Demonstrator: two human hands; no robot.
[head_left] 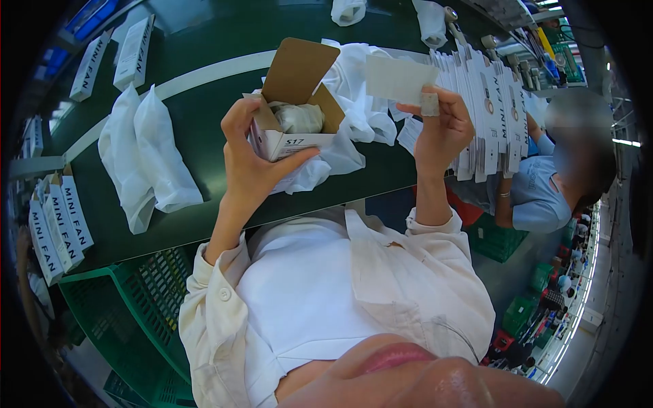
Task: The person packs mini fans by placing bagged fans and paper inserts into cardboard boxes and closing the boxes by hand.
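An open white box marked S17 is gripped by my left hand, thumb at its lower front edge and fingers at its left side. Its brown cardboard flap stands up. Inside sits a pale wrapped bundle. To the right of the box, my right hand pinches a white paper sheet between thumb and fingers; a pale wrap covers one fingertip. White wrapped pouches lie behind and beside the box.
Several flat MINI FAN boxes stand in a row at right, beside a co-worker. Two white pouches lie at left on the green table. More MINI FAN boxes stand far left, above a green crate.
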